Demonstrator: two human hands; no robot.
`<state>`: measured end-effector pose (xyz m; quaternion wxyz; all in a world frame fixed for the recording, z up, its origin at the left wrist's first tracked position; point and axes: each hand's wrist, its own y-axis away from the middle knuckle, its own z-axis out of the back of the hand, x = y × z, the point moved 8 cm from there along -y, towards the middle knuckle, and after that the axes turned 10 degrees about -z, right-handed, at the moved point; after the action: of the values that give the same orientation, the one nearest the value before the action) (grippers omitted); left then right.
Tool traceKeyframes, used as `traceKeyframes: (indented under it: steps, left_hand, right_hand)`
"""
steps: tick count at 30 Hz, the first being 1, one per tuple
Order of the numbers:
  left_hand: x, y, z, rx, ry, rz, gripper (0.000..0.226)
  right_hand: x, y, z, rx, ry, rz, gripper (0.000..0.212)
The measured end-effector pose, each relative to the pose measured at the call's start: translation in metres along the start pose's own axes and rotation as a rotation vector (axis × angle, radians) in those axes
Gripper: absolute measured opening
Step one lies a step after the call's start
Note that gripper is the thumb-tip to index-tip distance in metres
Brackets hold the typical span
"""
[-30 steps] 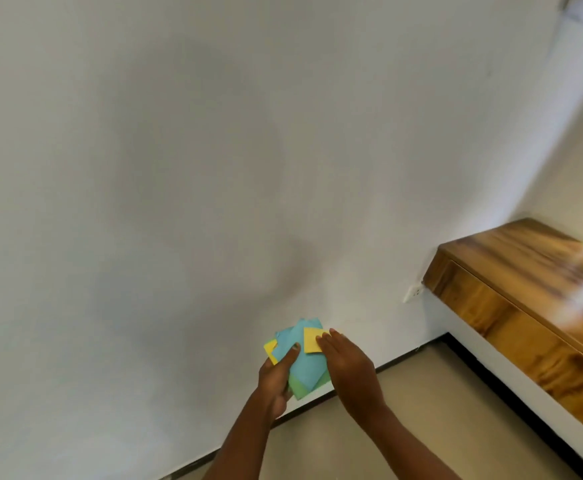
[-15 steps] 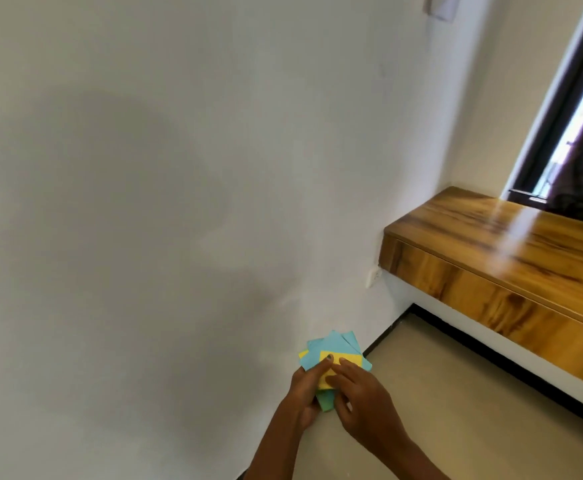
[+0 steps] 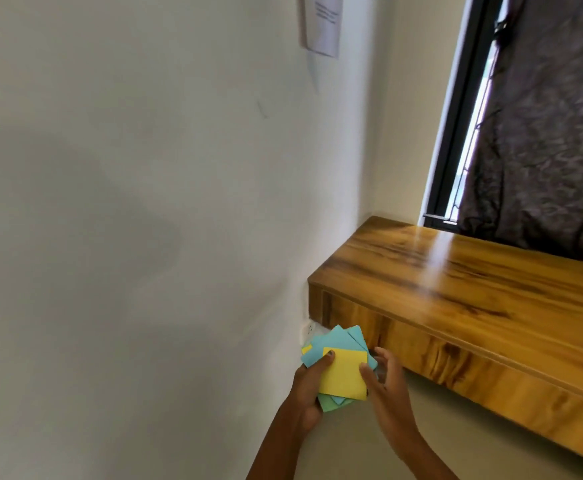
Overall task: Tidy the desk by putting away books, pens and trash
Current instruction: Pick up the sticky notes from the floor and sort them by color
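The view has swung right over the last second: the wooden counter (image 3: 473, 292), a sliver at the frame's right edge a second ago, now fills the right half, with a dark curtain (image 3: 542, 116) and window frame above its far edge and a printed sheet (image 3: 321, 22) on the wall. The person seems to be turning toward the counter with what they carry.

The notes (image 3: 342, 368), a loose fan of blue, green and yellow squares, are held in the air just off the counter's near left corner, not resting on anything. A large yellow square now lies on top, where a second ago only a small yellow corner showed over blue.

The left hand (image 3: 309, 386) grips the stack from the left, thumb pressed on the yellow sheet. The right hand (image 3: 387, 382) has its fingers curled at the stack's right edge, the thumb touching the yellow sheet; whether it truly pinches is hard to tell through the blur.

My reading: the notes are being squared into one pile, still to be put away or binned.
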<state>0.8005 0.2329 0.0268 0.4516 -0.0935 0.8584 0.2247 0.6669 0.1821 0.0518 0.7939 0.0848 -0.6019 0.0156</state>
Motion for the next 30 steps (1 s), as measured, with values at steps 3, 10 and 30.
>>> traceKeyframes:
  steps: [3,10,30]
  left_hand:
    - [-0.003,-0.045,-0.047,0.050,-0.025,0.009,0.034]
    - [-0.001,-0.128,-0.103,0.114,-0.036,0.012,0.017]
    - [0.003,-0.348,-0.154,0.632,-1.235,-0.397,0.062]
  right_hand:
    - [0.003,-0.055,0.014,0.068,-0.129,-0.104,0.028]
    - [-0.003,-0.148,0.049,-0.119,-0.102,-0.191,0.036]
    - [-0.033,-0.299,0.056,-0.492,0.006,-0.513,0.059]
